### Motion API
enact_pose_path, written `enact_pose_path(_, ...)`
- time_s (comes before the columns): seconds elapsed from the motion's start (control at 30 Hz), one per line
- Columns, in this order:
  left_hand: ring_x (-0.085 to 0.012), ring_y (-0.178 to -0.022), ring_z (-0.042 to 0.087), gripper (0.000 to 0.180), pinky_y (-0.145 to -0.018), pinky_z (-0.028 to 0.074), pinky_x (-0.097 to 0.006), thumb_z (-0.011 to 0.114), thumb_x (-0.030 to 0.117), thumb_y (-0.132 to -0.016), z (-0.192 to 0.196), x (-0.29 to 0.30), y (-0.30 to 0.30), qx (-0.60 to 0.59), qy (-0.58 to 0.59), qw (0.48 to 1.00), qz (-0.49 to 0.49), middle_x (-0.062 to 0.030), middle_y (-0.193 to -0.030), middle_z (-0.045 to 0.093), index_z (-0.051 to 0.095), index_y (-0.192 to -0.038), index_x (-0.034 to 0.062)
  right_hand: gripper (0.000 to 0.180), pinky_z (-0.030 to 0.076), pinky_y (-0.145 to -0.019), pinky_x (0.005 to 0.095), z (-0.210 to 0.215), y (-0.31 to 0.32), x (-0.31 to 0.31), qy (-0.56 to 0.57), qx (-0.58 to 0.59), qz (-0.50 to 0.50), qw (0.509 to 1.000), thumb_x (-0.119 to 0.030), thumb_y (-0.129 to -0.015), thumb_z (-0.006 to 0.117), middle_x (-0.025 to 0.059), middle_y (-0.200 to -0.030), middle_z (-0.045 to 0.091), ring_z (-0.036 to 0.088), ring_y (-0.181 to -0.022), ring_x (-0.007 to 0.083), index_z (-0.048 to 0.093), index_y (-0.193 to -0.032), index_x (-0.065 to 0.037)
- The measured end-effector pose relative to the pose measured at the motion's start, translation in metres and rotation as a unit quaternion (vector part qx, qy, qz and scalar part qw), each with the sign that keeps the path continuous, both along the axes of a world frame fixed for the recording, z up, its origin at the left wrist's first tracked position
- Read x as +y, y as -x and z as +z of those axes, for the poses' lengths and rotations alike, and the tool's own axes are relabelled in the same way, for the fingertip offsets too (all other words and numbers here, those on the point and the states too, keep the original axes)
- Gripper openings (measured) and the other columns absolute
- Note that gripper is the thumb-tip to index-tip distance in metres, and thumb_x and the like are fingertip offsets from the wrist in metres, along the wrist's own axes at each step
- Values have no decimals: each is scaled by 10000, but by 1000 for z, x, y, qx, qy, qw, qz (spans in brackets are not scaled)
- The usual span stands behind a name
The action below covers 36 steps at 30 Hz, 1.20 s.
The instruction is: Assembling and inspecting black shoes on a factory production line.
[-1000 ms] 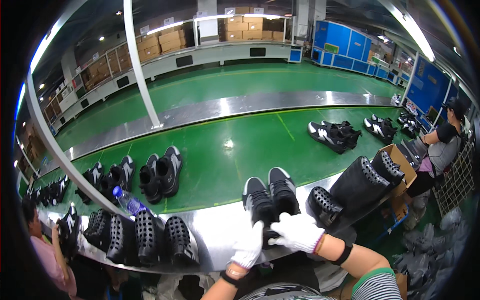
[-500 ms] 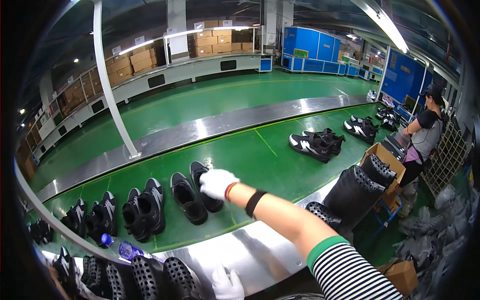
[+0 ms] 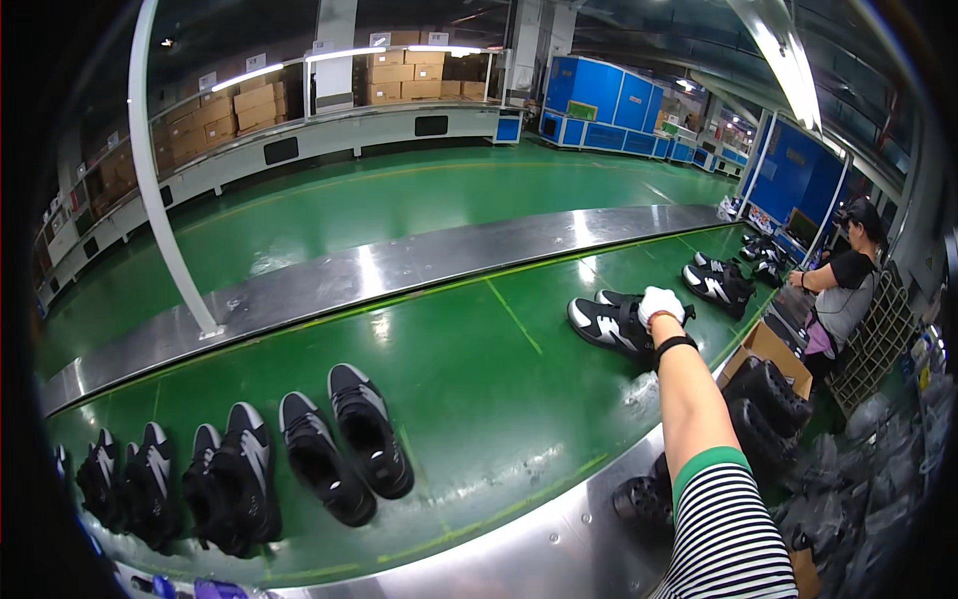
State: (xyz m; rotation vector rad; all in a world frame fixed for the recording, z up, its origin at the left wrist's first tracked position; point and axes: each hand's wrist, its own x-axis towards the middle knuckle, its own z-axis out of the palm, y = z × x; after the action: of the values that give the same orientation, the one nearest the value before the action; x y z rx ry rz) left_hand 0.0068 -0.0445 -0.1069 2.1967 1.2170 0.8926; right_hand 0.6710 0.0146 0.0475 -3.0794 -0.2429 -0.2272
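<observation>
A: Starting at the far left, there's a row of black shoes on the green belt (image 3: 479,399), and the first pair (image 3: 125,484) sits close to the belt's near edge.

B: Next along is a second black pair with white stripes (image 3: 232,479), and it's touching that first pair.

A: Then a third black pair (image 3: 344,442) lies side by side, toes pointing away and openings facing up.

B: Past them the green belt runs on to the right, with a shiny metal rail (image 3: 379,275) along its far side.

A: Now the action! The right hand (image 3: 661,303), in a white glove with a black wrist strap, reaches out over a black and white shoe (image 3: 611,326) on the belt.

B: Is it gripping?

A: The gloved fingers are curled down on the shoe's far side, but whether they're clamped on it can't be made out from here.

B: And the left hand?

A: It's out of the shot.

B: Just beyond that shoe there's another black and white pair (image 3: 717,285) on the belt.

A: On the far right another person (image 3: 846,290) stands at the belt's end, with a cardboard box (image 3: 768,349) of black shoes below.
</observation>
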Motion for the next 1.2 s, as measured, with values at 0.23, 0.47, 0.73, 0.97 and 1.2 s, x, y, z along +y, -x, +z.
enact_pose_path(0.23,-344,-1005,659,344,-911,519,-430,626,135,-940,-75,45,13,168,366,915,-21,-204,-1096,696,630,-1238,-35,589,487,-1040,501,-29,-44,-18,121,62,42,990,-193,-898,615,181,-1468,504,529,-1333,359,459,-1455,-306)
enact_pose_path(0.47,-350,-995,655,324,-910,516,-436,622,134,-945,-73,59,1,142,339,930,-14,-204,-1089,693,636,-1222,-33,624,511,-1032,445,-27,-54,-3,72,105,175,976,-129,-779,680,137,-1385,604,619,-1212,347,592,-1376,-287)
enact_pose_path(0.73,-356,-984,650,301,-909,512,-442,618,133,-952,-23,29,-3,72,288,955,3,-204,-1081,690,643,-1203,-31,374,528,-976,474,-41,22,50,-15,71,210,975,-202,-807,683,206,-1227,680,654,-1154,389,731,-1164,-103)
enact_pose_path(0.97,-367,-1003,634,259,-919,501,-447,613,136,-962,15,1,4,45,118,992,9,-194,-1087,684,662,-1163,-20,378,560,-840,450,-9,177,105,75,183,405,893,-226,-747,620,245,-1049,720,712,-969,396,753,-1026,-10)
enact_pose_path(1.2,-388,-951,618,522,-882,505,-470,662,121,-905,44,-3,-20,-134,43,990,-10,-241,-1090,634,509,-1354,-98,343,548,-822,481,55,346,43,-12,141,527,838,-207,-782,594,256,-964,708,688,-926,436,713,-1024,5)
